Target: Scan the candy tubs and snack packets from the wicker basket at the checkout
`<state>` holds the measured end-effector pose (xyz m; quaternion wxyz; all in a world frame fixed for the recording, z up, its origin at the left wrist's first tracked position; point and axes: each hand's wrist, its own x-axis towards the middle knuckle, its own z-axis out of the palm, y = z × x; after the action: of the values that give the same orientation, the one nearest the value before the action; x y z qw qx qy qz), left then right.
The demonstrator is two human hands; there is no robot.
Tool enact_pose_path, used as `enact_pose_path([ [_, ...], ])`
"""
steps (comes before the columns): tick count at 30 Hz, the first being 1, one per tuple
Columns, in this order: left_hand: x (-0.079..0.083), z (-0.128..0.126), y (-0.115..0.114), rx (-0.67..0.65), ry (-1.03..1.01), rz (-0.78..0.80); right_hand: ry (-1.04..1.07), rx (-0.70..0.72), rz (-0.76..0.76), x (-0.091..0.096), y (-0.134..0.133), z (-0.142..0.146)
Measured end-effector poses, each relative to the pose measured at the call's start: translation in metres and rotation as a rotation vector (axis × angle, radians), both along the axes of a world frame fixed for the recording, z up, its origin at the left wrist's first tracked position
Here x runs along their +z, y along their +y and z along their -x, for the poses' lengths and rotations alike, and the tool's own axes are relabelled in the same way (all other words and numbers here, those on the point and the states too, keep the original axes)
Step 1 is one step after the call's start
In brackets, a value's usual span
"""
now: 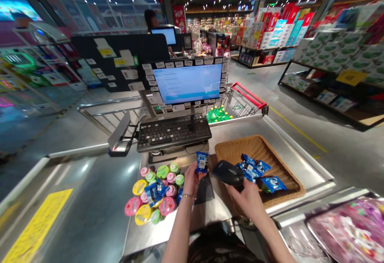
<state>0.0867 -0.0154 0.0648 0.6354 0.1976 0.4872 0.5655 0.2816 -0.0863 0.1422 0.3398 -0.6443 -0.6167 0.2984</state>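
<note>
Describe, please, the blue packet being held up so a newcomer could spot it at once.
Below the checkout monitor and keyboard, the left hand pinches a small blue packet upright beside the black scanner. Unlike the blue packets lying in the wicker basket, it is lifted, its white barcode label showing.

The desk (99,199) is a long checkout counter of brushed steel with raised rails along its edges, and its bare left stretch reflects the ceiling lights. A yellow marking (39,225) runs across the surface at the far left. Near the middle, a tight cluster of round tubs (144,213) with pink, green and yellow lids sits on the steel. Just right of them a dark flat panel (205,193) is set into the top. Behind both, a stand carries a black keyboard (174,131). A shallow wicker basket (295,193) rests on the right side, close to the rail. At the lower right, a blurred steel section holds pink-wrapped goods (345,223).
</note>
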Motion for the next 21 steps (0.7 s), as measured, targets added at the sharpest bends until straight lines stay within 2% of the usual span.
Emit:
enact_pose_path([
  [5, 0.007, 0.009, -0.003, 0.05, -0.033, -0.018, -0.118, 0.05, -0.002, 0.009, -0.005, 0.012],
  [10, 0.004, 0.016, -0.003, 0.075, -0.006, -0.025, -0.134, 0.09, 0.0, 0.012, -0.005, 0.016],
  [17, 0.002, 0.019, -0.002, 0.027, 0.017, -0.042, -0.15, 0.101, 0.027, 0.01, -0.005, 0.018],
  [21, 0.001, 0.018, 0.002, 0.059, 0.003, -0.009, -0.144, 0.092, 0.034, 0.009, -0.004, 0.016],
])
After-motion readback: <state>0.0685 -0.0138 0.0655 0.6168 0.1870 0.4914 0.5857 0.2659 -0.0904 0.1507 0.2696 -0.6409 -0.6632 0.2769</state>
